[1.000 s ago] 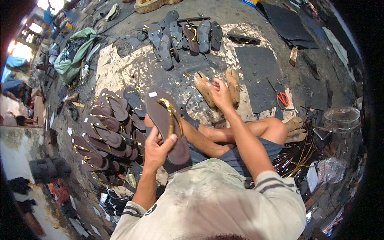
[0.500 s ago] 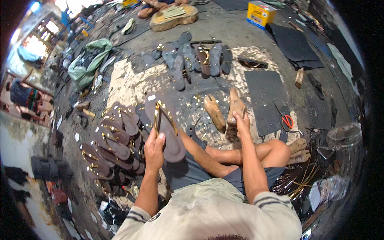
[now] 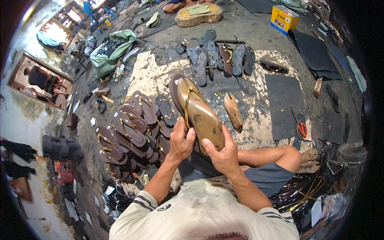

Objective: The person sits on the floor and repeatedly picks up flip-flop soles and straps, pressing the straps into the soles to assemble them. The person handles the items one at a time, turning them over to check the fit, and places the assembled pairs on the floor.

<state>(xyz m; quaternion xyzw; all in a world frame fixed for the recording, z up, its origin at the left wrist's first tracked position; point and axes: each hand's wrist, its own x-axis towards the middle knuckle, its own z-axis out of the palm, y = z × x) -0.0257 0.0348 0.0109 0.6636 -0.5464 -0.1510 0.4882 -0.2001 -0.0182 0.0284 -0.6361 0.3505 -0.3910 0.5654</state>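
In front of my lap, my left hand (image 3: 182,140) grips a brown flip-flop (image 3: 175,89) with gold straps by its side. A wooden shoe last (image 3: 202,116) lies over its sole, its front part under the straps. My right hand (image 3: 223,154) is closed round the heel end of that last, thumb on top. The last covers most of the sole. Another wooden last (image 3: 233,112) lies on the floor beyond my right hand. To my left is a heap of brown flip-flops (image 3: 128,132) with gold straps.
Several dark sandals (image 3: 238,60) lie in a row ahead. Black sheets (image 3: 285,106) and red-handled scissors (image 3: 302,130) are at the right. A green sack (image 3: 110,58) sits far left. Another person sits behind a wooden block (image 3: 199,18). A fan (image 3: 352,154) stands at the right edge.
My right hand has lifted one last off the floor and brought it to the flip-flop, under its straps. The flip-flop in my left hand has tilted. The view has shifted left.
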